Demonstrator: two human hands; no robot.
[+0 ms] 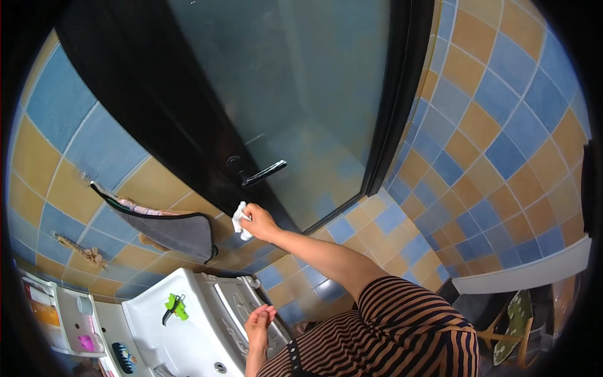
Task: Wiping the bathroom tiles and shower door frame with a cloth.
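Note:
My right hand reaches out across the picture and grips a crumpled white cloth or tissue beside the dark door frame, a little below the metal door handle. Behind it stands the door with its glass panel. My left hand is low in the view, palm partly up with loosely curled fingers and nothing in it. It is over the front of the white washbasin cabinet. A green object with a black part lies on the basin's rim, left of that hand.
The white basin fills the lower left, next to a shelf unit with toiletries. A grey cloth and a brownish bundle hang on the tiled wall. At the lower right is a wooden-framed seat with green fabric.

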